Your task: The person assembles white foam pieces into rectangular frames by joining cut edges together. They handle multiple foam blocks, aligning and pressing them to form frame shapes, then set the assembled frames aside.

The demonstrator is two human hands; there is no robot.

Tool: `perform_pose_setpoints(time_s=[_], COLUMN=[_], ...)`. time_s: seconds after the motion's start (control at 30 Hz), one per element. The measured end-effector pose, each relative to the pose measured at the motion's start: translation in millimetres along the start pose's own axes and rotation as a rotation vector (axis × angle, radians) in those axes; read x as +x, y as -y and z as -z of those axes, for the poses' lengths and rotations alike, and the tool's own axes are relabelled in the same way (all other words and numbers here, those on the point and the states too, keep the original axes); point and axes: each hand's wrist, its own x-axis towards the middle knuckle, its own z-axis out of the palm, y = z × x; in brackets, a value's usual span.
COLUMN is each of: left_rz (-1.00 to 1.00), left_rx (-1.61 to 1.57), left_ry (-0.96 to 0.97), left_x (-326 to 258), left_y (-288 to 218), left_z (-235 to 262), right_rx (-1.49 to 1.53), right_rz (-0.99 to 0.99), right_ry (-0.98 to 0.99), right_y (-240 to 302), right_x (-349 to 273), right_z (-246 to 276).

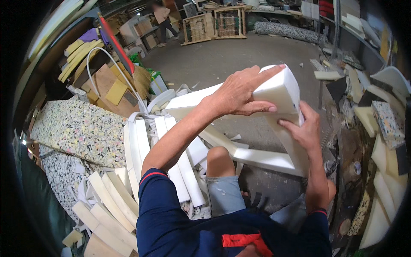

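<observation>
Both my hands are on a white foam-padded frame (274,160) with angled bars, raised in front of my knees. My left hand (242,91) lies over its upper corner, index finger stretched along the top and thumb against the near face. Lower down on the right side of that corner, my right hand (307,126) grips the edge, its thumb in front and its other fingers mostly hidden behind. A thin white sheet wraps the corner's outer side. Long white foam strips (182,171) lie beside my left knee, below my left forearm.
Speckled foam slabs (81,128) and cream foam strips (105,227) are piled at left. A broom (141,79) and green-and-white box (156,81) stand beyond. Wooden frames (214,26), a speckled roll (289,31) and a person (162,19) are at the back. Foam scraps (379,188) fill the right.
</observation>
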Motion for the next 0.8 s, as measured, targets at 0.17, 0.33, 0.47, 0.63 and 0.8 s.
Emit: perform_pose_setpoints(time_s=[0.17, 0.33, 0.47, 0.63, 0.8], left_rz=[-0.077, 0.283, 0.265, 0.206, 0.179], left_rx=[-0.106, -0.041, -0.078, 0.186, 0.046], left_ry=[-0.218, 0.005, -0.01, -0.326, -0.481], left_x=[-8, -32, -39, -25, -4], left_y=[20, 51, 61, 73, 81], left_z=[16, 29, 11, 18, 66], right_rx=[0.245, 0.269, 0.082, -0.323, -0.124], right_rz=[-0.017, -0.025, -0.089, -0.06, -0.681], right_ry=[-0.089, -0.07, -0.077, -0.645, -0.87], right_y=[-26, -44, -59, -117, -189], right_x=[1, 0, 4, -32, -153], right_z=[11, 31, 34, 52, 29])
